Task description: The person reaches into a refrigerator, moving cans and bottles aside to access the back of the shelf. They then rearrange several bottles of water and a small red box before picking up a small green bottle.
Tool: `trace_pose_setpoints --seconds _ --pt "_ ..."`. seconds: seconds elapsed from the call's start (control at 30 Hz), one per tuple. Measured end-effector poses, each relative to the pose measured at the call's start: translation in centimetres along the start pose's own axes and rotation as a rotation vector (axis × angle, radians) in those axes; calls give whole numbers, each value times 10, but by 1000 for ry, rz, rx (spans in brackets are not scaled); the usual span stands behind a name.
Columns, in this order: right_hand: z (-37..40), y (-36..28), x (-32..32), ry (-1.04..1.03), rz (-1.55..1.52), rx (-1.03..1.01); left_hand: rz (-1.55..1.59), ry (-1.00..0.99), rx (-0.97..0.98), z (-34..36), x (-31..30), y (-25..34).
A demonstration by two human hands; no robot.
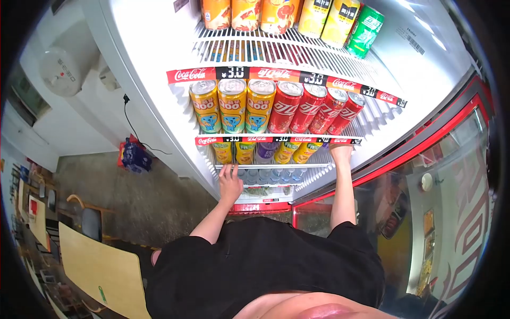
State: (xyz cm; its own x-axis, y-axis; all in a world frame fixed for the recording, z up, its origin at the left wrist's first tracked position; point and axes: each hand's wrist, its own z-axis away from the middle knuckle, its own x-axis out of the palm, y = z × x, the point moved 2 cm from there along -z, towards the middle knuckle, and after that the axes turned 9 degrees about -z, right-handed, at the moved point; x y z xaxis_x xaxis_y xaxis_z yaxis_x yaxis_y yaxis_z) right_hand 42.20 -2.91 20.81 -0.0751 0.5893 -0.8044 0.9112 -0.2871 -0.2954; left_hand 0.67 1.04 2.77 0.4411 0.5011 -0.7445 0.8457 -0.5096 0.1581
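An open drinks fridge with wire shelves stands in front of me. My left hand (231,184) is at the left front edge of the lower can shelf (281,166), its fingers stretched up against that edge. My right hand (341,151) reaches into the right end of the same shelf; its fingers are hidden behind the price strip (281,141), so what they touch cannot be seen. On this shelf stand yellow cans (245,153) and a purple can (265,152). One shelf up are orange Qoo cans (232,109) and red Coca-Cola cans (287,110).
Orange cans (217,15), yellow cans (339,24) and a green can (366,32) stand on the top shelf. Clear bottles (273,175) are below. The red-framed glass door (425,143) is swung open at right. A wooden table (101,266) and chair (91,223) are at left.
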Motion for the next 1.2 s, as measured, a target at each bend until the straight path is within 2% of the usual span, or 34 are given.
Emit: trace_pose_setpoints --seconds 0.07,0.13,0.17,0.2,0.27,0.37,0.47,0.5,0.6,0.63,0.73,0.77,0.87,1.07,1.1,1.2 --pt "6 0 1 1 -25 25 -14 10 9 2 -1 0" --pt "3 -1 2 42 -47 -7 -8 2 0 1 1 0" --pt "4 7 5 -3 5 -114 -3 -6 -6 3 2 1" --pt "5 7 7 -15 -2 -70 -4 -7 -8 4 2 1" --pt "6 9 9 3 22 -130 -5 -13 -14 4 5 1" --pt "8 5 15 102 32 -177 -2 -10 -2 4 1 1" --pt "12 18 32 166 -76 -103 5 -11 0 3 1 1" --pt "10 11 29 314 -109 -172 8 -11 -2 2 1 2" --pt "11 14 29 47 -77 -19 18 9 15 1 -1 2" --pt "11 -3 11 32 -133 5 16 -4 10 7 -2 2" --pt "5 -15 1 390 -87 -337 5 4 3 0 2 2" --pt "9 7 23 242 -144 -159 2 5 2 0 2 3" --pt "11 18 34 125 -134 -62 0 7 -6 1 0 4" --pt "11 3 21 171 -51 -116 -7 14 -9 0 1 4" --pt "9 2 21 245 -81 -168 -8 17 -8 0 1 5" --pt "11 5 21 56 -87 -31 -11 17 -6 0 2 5"
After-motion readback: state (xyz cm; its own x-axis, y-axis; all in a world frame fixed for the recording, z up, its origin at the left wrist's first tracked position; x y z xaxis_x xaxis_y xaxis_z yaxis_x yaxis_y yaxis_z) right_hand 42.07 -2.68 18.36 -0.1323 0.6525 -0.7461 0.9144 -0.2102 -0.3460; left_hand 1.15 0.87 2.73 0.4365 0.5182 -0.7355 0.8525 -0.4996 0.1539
